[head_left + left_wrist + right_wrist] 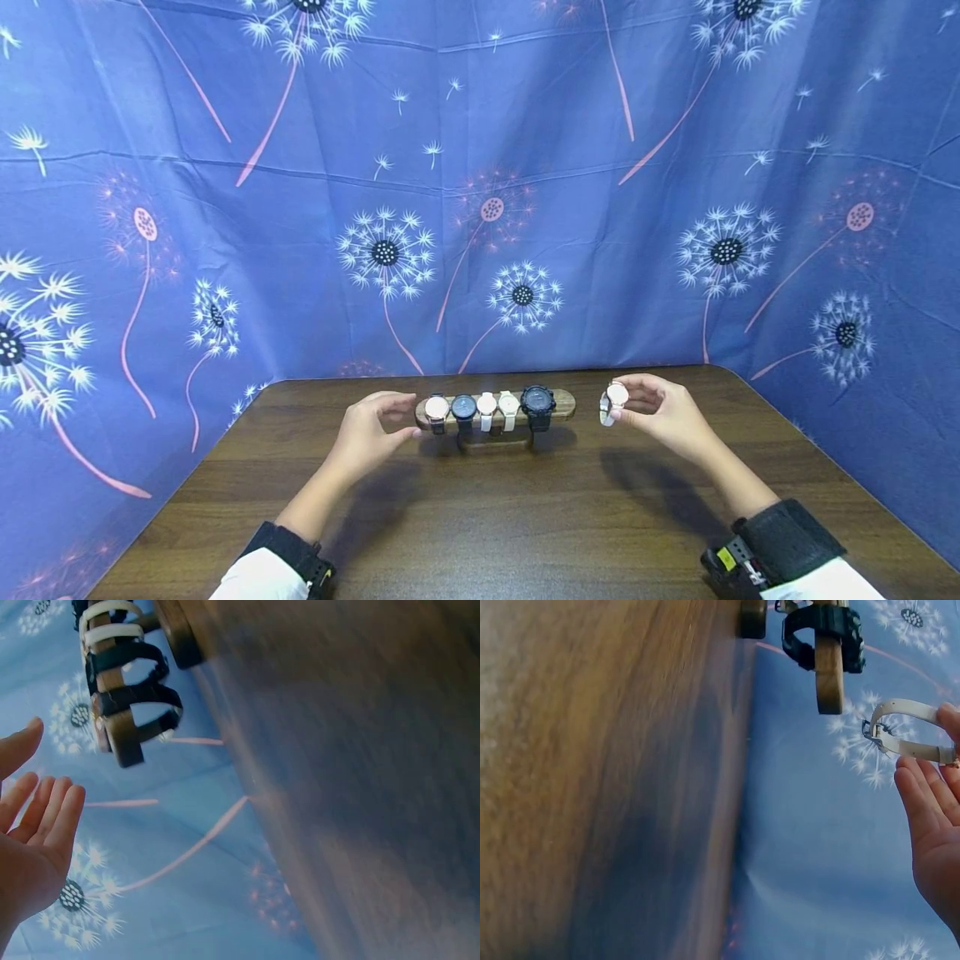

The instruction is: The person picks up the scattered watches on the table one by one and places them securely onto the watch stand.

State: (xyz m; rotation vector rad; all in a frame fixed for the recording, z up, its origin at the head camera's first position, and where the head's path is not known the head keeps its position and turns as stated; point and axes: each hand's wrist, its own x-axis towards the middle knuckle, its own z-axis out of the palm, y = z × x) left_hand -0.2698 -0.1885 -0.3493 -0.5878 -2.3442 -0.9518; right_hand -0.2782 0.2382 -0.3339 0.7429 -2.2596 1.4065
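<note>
A wristwatch with a white strap (605, 410) is pinched between the thumb and fingers of my right hand (670, 415), to the right of a wooden watch stand (564, 403). In the right wrist view its buckled strap (909, 748) forms a loop. Along the stand's bar sit several watches: a pale-dialled one on a dark strap (437, 407), a black one (464, 407), two white-strapped ones (487, 405) and a chunky black one (537, 401). My left hand (367, 439) is beside the stand's left end, fingers apart and holding nothing; the left wrist view shows a gap.
Beneath the stand is a brown wooden table (480, 517). A blue cloth with dandelion prints (450, 250) hangs behind the table and along its sides. The stand's right end (829, 690) carries no watch beyond the chunky black one.
</note>
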